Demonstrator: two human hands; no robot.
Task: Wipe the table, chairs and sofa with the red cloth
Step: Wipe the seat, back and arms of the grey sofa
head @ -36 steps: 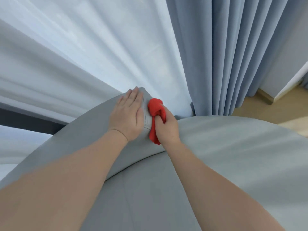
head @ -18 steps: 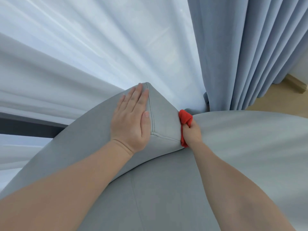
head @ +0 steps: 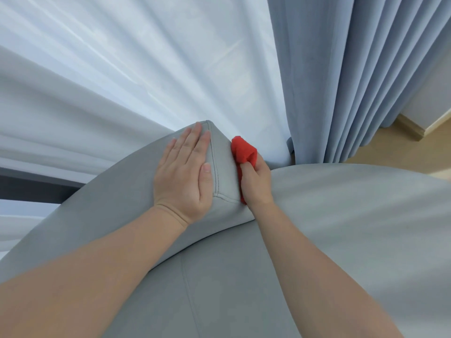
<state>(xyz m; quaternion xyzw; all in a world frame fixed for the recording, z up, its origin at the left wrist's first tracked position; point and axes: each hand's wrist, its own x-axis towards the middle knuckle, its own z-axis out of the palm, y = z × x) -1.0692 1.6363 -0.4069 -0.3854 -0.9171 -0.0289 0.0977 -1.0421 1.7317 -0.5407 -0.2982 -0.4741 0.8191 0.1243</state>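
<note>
A grey fabric sofa point(head: 341, 228) fills the lower view, with its back cushion point(head: 122, 191) rising to a stitched corner at centre. My left hand point(head: 185, 176) lies flat on top of that cushion, fingers straight. My right hand point(head: 256, 184) grips the bunched red cloth point(head: 244, 151) and presses it against the end face of the cushion corner, in the gap beside the sofa arm. Part of the cloth is hidden under my fingers.
White sheer curtains point(head: 122, 69) hang right behind the sofa. Blue-grey drapes point(head: 341, 81) hang at the right. A strip of wooden floor point(head: 395, 147) and a skirting board point(head: 412, 128) show at the far right.
My right hand has slid the red cloth up along the cushion's end face after dipping lower in the gap. My left hand has stayed flat on the cushion top.
</note>
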